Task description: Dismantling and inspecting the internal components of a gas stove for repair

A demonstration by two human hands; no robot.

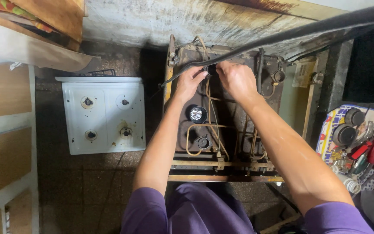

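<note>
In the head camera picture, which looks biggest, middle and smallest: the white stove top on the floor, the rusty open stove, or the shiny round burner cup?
1. Rusty open stove, biggest.
2. White stove top, somewhat smaller.
3. Shiny round burner cup, by far the smallest.

All lie about equally far from the camera, so the order looks safe.

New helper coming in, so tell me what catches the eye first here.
Centre: both hands, the left hand and the right hand, meet on a small dark part at the far end of a rusty, opened stove laced with copper tubes. Left of it lies a white stove top; at right, tools on a patterned cloth.
</note>
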